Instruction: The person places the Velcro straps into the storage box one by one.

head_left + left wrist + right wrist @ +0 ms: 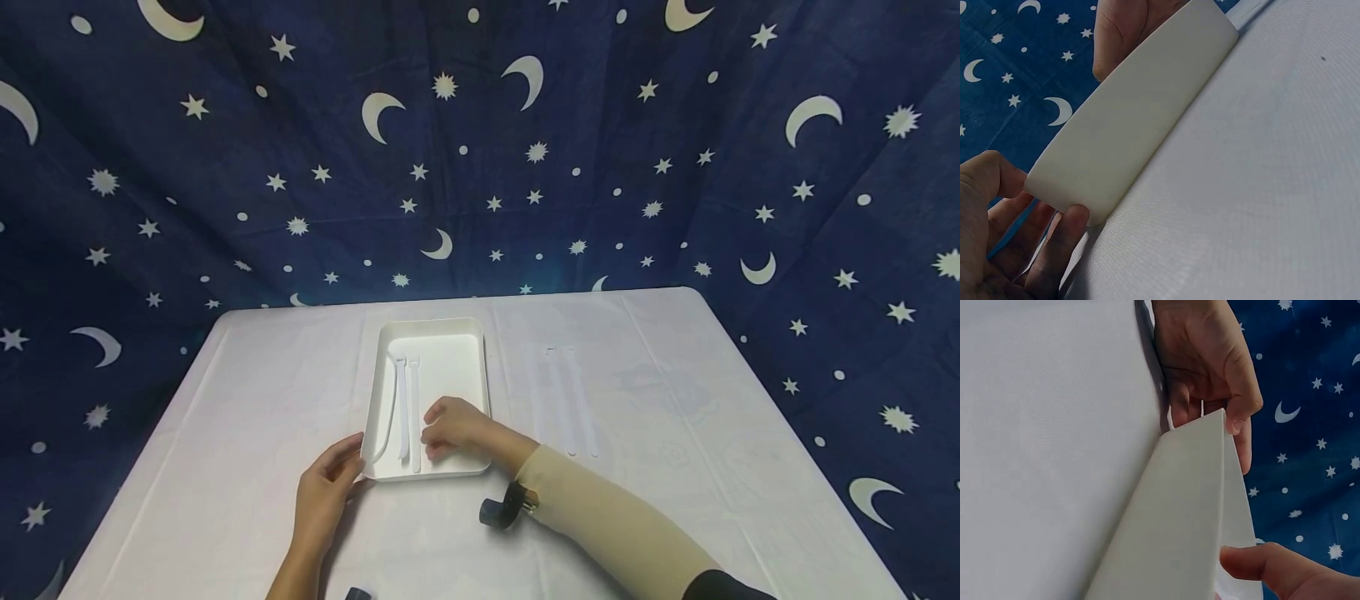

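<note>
A shallow white rectangular tray lies on the table. In its left half lie three long thin white plastic strips: a bowed one by the left wall, a straighter one, and another straight strip nearest the right hand. My left hand grips the tray's near left corner, thumb and fingers around the wall in the left wrist view. Over the tray's near right part, my right hand has loosely bent fingers beside the nearest strip, and nothing shows between them. Its palm side is hidden in the head view.
To the right of the tray, several pale strips lie side by side, faint against the white tablecloth. A dark blue curtain with moons and stars rises behind the table. A dark wrist camera sits at the right wrist.
</note>
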Available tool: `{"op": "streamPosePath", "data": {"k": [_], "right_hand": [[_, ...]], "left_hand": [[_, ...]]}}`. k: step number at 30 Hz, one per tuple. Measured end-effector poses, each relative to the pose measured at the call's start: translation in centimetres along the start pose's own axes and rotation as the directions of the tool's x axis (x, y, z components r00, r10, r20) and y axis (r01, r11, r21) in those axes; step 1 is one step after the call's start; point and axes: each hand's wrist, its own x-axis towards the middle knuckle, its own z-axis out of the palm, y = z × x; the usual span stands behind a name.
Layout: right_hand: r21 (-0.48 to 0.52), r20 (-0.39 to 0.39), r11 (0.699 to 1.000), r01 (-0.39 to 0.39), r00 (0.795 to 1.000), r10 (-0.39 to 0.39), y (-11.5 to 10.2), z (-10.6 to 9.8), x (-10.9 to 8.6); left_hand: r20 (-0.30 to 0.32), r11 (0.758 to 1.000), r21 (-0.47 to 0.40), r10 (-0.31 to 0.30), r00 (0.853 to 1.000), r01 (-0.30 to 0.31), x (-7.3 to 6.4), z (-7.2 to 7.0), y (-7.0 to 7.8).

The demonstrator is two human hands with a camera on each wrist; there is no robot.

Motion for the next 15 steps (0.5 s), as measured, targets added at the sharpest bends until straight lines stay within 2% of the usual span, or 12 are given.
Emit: {"op": "streamPosePath", "data": {"k": [6, 7, 10, 15], "right_hand": [[-0.018, -0.049, 0.998, 0.057, 0.997, -0.057, -0.3, -1.8, -0.8], [0.013, -0.053, 0.998, 0.063, 0.997, -0.062, -0.4, -2.3, -1.2], [0.017, -0.068, 0.994, 0.111, 0.992, -0.110, -0.5, -4.0, -2.2], [0.057, -0.130, 0.989, 0.134, 0.984, -0.126, -0.1, -7.4, -4.4]], "left_hand": [[0.005, 1.000, -0.004, 0.002, 1.000, -0.002, 0.0, 0.0, -0.2], [0.004, 1.000, -0.006, 0.003, 1.000, -0.003, 0.0, 0.0, -0.2], [0.005, 1.000, -0.013, 0.007, 1.000, -0.007, 0.0, 0.0, -0.2], [0.006, 1.000, -0.015, 0.002, 1.000, -0.002, 0.0, -0.1, -0.1]]}}
